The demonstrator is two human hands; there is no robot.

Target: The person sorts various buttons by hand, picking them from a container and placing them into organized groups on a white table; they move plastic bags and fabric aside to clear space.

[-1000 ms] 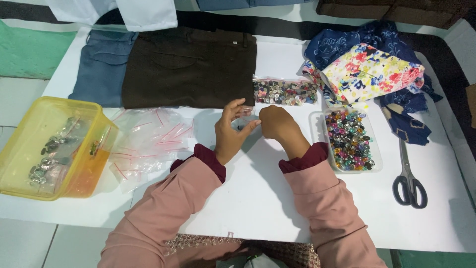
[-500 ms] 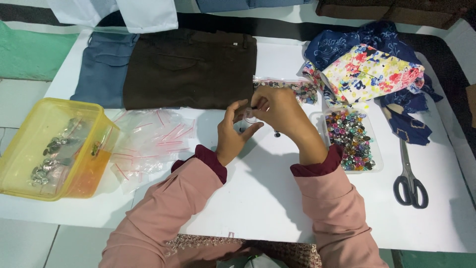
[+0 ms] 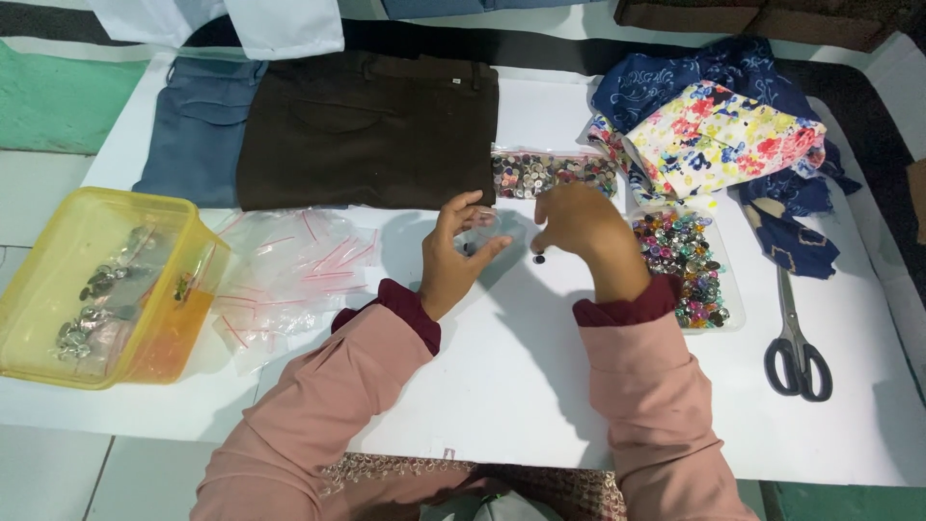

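Note:
My left hand (image 3: 455, 259) pinches a small clear zip bag (image 3: 485, 228) just above the white table (image 3: 502, 386), in front of the brown trousers (image 3: 371, 130). A dark speck shows inside the bag. My right hand (image 3: 586, 230) hangs to the right of the bag, its fingers curled downward. Its fingertips are right beside a small dark button (image 3: 538, 259) that lies on the table. I see nothing held in that hand. Both arms wear pink sleeves with maroon cuffs.
A clear bag of grey buttons (image 3: 552, 174) lies behind my hands, and a clear tray of colourful buttons (image 3: 721, 318) lies to the right. Scissors (image 3: 797, 340) sit far right and floral fabric (image 3: 719, 135) back right. Several clear zip bags (image 3: 289, 265), a yellow tub (image 3: 39, 299) and blue jeans (image 3: 198, 130) are on the left.
My right hand left the small bag, rose toward the grey buttons, then came down with its fingertips by the dark button. My left hand kept hold of the bag and barely moved.

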